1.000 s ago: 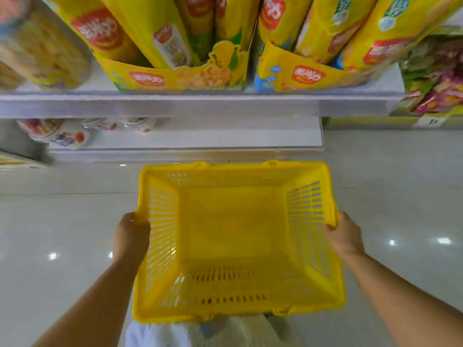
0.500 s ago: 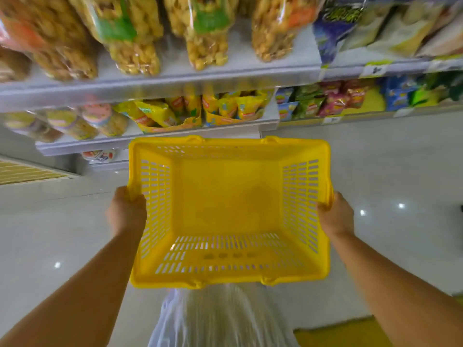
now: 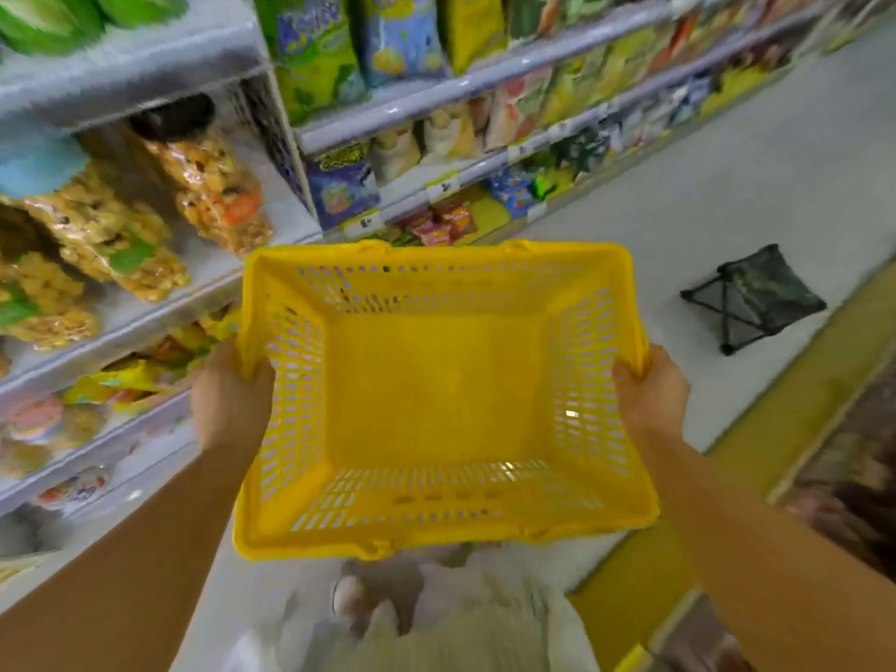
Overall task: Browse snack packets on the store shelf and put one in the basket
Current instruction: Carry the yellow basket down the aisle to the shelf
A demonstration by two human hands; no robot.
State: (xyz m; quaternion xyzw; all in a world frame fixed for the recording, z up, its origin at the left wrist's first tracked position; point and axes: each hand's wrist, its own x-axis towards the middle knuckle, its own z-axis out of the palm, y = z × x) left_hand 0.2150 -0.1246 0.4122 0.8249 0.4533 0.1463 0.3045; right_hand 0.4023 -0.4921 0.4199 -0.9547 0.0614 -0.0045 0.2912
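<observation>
A yellow plastic basket point(image 3: 439, 535) with slotted walls is held level in front of me, and nothing lies in it. My left hand point(image 3: 228, 397) grips its left rim and my right hand point(image 3: 652, 395) grips its right rim. Snack packets fill the store shelf point(image 3: 145, 322) on the left: clear bags of golden puffs point(image 3: 213, 186) close by, green and blue packets point(image 3: 315, 55) on the upper board, small colourful packets point(image 3: 443, 225) lower down. The view is blurred.
The shelving runs away to the upper right along a pale tiled aisle floor point(image 3: 727, 177). A small dark folding stool point(image 3: 754, 298) stands on the floor at the right. A yellow floor strip point(image 3: 776, 429) and another display edge lie at the far right.
The view has swung up and to the right, bringing higher shelves and the aisle into sight. Both hands keep their hold on the basket rims; the basket has risen with them.
</observation>
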